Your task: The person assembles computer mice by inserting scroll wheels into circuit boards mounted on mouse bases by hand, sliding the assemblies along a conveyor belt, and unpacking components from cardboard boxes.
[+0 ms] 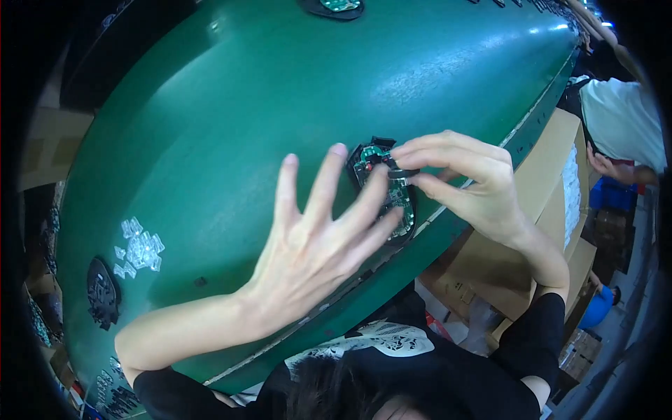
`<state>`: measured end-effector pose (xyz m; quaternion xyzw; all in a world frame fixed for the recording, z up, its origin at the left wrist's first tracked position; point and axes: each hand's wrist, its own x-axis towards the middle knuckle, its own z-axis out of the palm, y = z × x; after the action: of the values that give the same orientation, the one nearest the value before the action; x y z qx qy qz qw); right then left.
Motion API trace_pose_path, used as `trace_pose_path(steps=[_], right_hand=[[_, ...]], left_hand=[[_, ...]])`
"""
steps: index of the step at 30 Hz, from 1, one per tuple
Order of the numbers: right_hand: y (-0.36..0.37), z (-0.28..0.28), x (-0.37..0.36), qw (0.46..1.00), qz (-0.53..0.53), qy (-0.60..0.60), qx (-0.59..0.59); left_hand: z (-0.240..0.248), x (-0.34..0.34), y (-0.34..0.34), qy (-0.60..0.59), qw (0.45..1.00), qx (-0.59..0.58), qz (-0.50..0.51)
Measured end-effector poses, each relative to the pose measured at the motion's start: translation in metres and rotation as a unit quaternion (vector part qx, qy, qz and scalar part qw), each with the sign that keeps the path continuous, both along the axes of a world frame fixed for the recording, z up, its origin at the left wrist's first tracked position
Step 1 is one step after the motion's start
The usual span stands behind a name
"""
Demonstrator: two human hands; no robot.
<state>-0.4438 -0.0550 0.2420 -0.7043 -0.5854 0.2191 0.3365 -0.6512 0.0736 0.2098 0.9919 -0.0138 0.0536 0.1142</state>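
Observation:
A black shell with a green circuit board (404, 210), shaped like an opened computer mouse, lies near the front edge of the green work surface. My left hand (315, 241) is open with its fingers spread; two of its fingers rest on or just above the board, and the others reach over the green surface. From the right, my right hand (469, 175) pinches a small dark part (400, 173) between thumb and fingers at the board's upper end. Fingers partly hide this part, so its exact kind cannot be told.
A pile of clear plastic pieces (142, 250) lies at the left, beside a black shell part (103, 292). Another shell with a board (339, 5) sits at the far side. Cardboard boxes (497, 259) stand off the right edge; a person in a pale shirt (619, 119) is beyond.

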Motion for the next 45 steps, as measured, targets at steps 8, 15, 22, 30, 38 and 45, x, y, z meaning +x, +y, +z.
trace_pose_path(steps=[8,15,22,30,38,45], right_hand=[[0.018,-0.01,0.012,0.957,0.167,-0.214,0.105],[0.024,-0.018,0.01,0.916,0.192,-0.313,0.16],[0.011,-0.003,0.008,0.95,0.12,-0.272,0.092],[0.008,-0.012,-0.003,0.957,0.043,-0.278,0.074],[0.022,0.011,-0.006,0.944,0.105,-0.309,-0.038],[-0.008,-0.019,-0.019,0.887,0.039,-0.451,0.089]], left_hand=[[-0.006,0.005,0.007,0.002,0.997,-0.062,0.037],[-0.005,0.011,0.013,0.005,0.998,-0.055,0.011],[-0.005,0.015,0.018,-0.002,0.997,-0.08,0.0],[-0.006,0.021,0.021,-0.002,0.997,-0.083,-0.011],[-0.008,0.026,0.024,-0.015,0.994,-0.108,-0.02],[-0.01,0.038,0.035,-0.04,0.988,-0.132,-0.064]])
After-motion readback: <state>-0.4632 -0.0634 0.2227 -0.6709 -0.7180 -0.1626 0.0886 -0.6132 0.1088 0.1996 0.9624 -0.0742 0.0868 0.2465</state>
